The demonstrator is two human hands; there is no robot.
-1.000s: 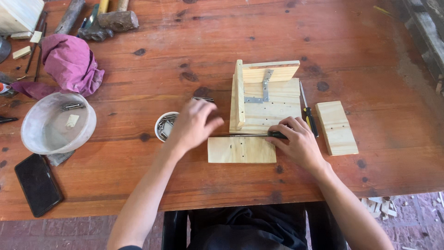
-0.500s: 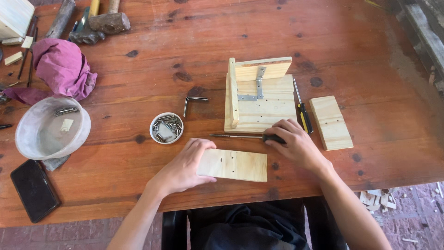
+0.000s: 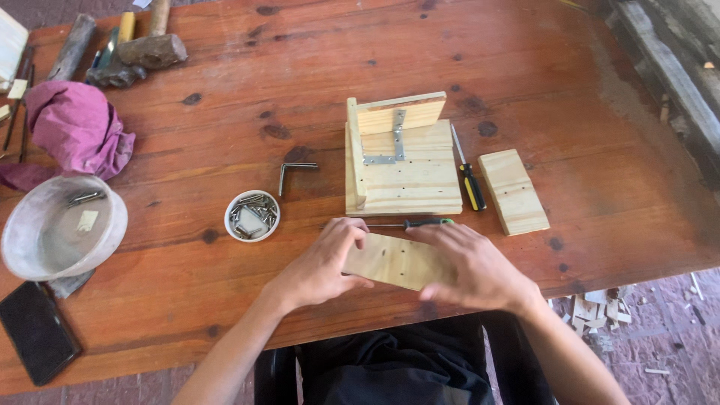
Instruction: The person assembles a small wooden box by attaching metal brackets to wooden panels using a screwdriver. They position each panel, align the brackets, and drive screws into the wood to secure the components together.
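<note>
Both hands hold a flat pale wooden board (image 3: 395, 260) near the table's front edge. My left hand (image 3: 322, 264) grips its left end and my right hand (image 3: 474, 267) covers its right end. Just beyond the board lies a green-handled screwdriver (image 3: 420, 223). Behind that stands a partly built wooden box (image 3: 401, 159) with a metal angle bracket (image 3: 390, 146) screwed inside its corner.
A yellow-handled screwdriver (image 3: 471, 182) and a loose wood block (image 3: 513, 191) lie right of the box. A small cup of screws (image 3: 252, 214) and a loose angle bracket (image 3: 294, 172) sit left. Further left are a clear bowl (image 3: 60, 227), a purple cloth (image 3: 71, 133), hammers (image 3: 142, 49) and a dark phone (image 3: 36, 340).
My left hand left the screw cup and took the board's left end. My right hand came off the green-handled screwdriver and onto the board, which moved nearer the front edge.
</note>
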